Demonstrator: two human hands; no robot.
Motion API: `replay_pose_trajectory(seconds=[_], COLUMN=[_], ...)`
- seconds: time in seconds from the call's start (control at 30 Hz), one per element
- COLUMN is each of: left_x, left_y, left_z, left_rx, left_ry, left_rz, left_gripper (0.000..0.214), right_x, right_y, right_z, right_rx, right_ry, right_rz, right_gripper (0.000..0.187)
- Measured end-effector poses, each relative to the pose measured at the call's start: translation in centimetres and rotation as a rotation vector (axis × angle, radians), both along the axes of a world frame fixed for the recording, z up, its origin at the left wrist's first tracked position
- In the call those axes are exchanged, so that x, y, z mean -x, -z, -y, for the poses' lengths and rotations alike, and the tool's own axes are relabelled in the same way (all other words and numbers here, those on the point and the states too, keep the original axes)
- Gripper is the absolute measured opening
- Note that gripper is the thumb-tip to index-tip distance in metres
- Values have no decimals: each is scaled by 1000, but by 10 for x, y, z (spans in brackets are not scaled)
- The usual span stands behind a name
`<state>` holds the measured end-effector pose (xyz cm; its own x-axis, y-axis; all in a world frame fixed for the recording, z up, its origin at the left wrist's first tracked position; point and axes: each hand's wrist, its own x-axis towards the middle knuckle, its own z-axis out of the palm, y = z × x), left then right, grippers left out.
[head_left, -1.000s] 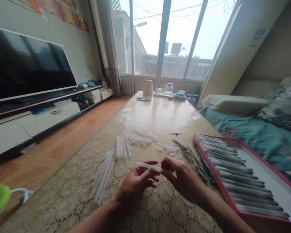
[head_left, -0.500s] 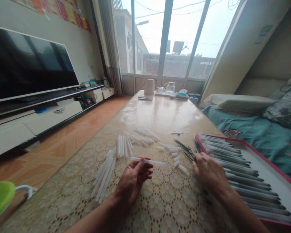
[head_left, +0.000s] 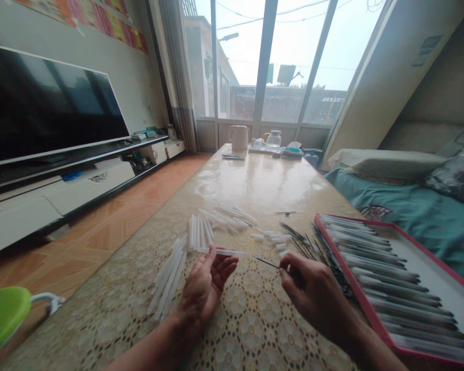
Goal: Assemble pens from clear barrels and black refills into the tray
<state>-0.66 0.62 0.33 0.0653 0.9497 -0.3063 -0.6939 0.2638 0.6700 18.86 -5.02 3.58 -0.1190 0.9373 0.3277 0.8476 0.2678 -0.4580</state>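
My left hand (head_left: 209, 278) pinches a translucent white pen barrel (head_left: 228, 252) between thumb and fingers, its free end pointing right. In my right hand (head_left: 313, 283) a thin dark pen refill (head_left: 266, 262) is held at one end, its tip a short gap from the barrel's right end. More white pen barrels (head_left: 199, 232) lie in a bunch beyond my left hand, and others (head_left: 170, 278) to its left. Small white pen caps (head_left: 276, 238) are scattered beyond my right hand, beside a loose heap of dark refills (head_left: 297, 237).
A red-rimmed box (head_left: 400, 226) on the right holds a row of pens (head_left: 402, 293). At the table's far end stand a kettle (head_left: 238, 138), a glass jug (head_left: 274, 139) and a tissue pack (head_left: 293, 149). A green stool (head_left: 5, 317) is at the lower left.
My right hand has moved left from the refill heap by the box, now with a refill in its fingers. My left hand has shifted slightly left with the barrel.
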Motion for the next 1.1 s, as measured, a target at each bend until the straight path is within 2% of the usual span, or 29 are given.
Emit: replay_pose_trajectory(seconds=[0.5,0.6,0.7,0.8,0.87,0.9,0.97,1.03,1.1], left_x=[0,-2,-5,-8,-7,-6,-3,-1,0], left_y=[4,4,4,5,6,6,5,2,0], left_z=[2,6,13,18,18,16,12,9,8], left_rx=[-24,-48,-84,-122,-103,-77,-17,16,23], left_ry=[71,145,311,474,463,416,295,207,187], left_rz=[-7,-2,5,19,49,68,105,128,133], left_gripper=[14,12,13,16,15,13,11,15,17], right_x=[-2,-1,7,13,8,0,-23,-50,-74], right_y=[2,3,2,-2,-4,-5,-5,-1,6], right_z=[-3,-3,1,5,3,0,-7,-14,-19], right_rx=[8,17,63,132,158,156,128,125,170], right_ry=[-47,-38,-9,-109,-136,-90,106,292,354], right_rz=[-49,-100,-174,-303,-394,-406,-303,-11,219], right_gripper=[16,20,23,26,32,36,38,24,14])
